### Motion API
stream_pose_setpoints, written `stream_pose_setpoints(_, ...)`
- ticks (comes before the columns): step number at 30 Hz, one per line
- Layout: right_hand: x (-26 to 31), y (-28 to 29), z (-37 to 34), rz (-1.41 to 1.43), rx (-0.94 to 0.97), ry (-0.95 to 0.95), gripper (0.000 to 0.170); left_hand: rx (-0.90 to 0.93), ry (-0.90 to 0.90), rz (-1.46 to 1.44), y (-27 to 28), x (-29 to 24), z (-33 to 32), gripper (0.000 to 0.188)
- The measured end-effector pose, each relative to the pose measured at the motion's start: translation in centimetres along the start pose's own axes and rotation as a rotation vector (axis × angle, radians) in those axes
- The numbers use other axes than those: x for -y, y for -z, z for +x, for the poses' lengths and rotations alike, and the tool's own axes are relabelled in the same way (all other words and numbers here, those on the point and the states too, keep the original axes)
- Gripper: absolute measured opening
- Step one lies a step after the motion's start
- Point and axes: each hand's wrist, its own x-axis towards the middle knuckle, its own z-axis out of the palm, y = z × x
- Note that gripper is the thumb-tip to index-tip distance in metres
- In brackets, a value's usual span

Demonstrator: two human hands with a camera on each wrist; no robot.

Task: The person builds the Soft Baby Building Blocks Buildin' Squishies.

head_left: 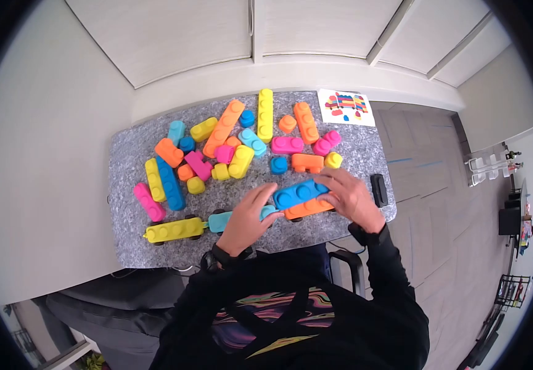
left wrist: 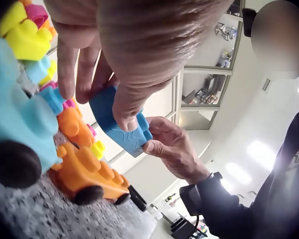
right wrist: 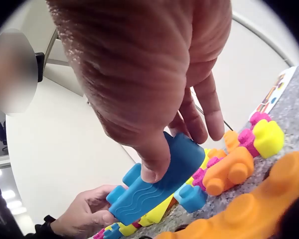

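In the head view, a blue block [head_left: 300, 194] is held at its two ends, the left end by the left hand [head_left: 249, 219] and the right end by the right hand [head_left: 349, 196], above an orange wheeled base [head_left: 306, 209] on the grey speckled table [head_left: 126, 157]. Beside it, a light blue wheeled base [head_left: 219, 222] is partly covered by the left hand, and a yellow wheeled base [head_left: 177, 230] is lined up farther left. Loose blocks [head_left: 224, 129] are spread beyond the hands, a printed card [head_left: 345, 108] is laid at the far right corner, and a black case [head_left: 378, 190] is seen near the right edge. In the left wrist view, the blue block is pinched between the left thumb and fingers, only narrowly parted; its other end is gripped by the right hand, and a gap is shown between block and orange base. In the right wrist view, the right thumb is pressed on the block's wavy-lined side, with fingers placed behind it and others extended; the near end is grasped by the left hand, and the block is tilted.
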Motion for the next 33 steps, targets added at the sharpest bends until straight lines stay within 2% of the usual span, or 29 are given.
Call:
stream_pose_setpoints(4, -0.4, -0.1, -3.0, 0.032, 0.010, -0.098, 0.047, 0.106, -0.032, -0.049, -3.2, 0.6, 0.3, 0.066)
stream_pose_setpoints(8, -0.9, -0.6, -4.7, 0.036, -0.008, -0.137, 0.047, 0.139, -0.022, -0.052, -4.8, 0.8, 0.3, 0.062)
stream_pose_setpoints(10, -1.1, -0.9, -4.9, 0.042, -0.015, -0.141, 0.047, 0.095, -0.035, -0.033, -5.3, 1.0, 0.2, 0.061)
stream_pose_setpoints(30, -2.1, -2.3, -5.4, 0.068, 0.050, -0.124, 0.044, 0.124, -0.017, -0.004, -4.7, 1.0, -0.2, 0.058)
stream_pose_setpoints(33, -2.1, -2.5, -5.4, 0.060, 0.051, -0.137, 0.047, 0.116, -0.015, 0.004, -4.9, 1.3, -0.3, 0.058)
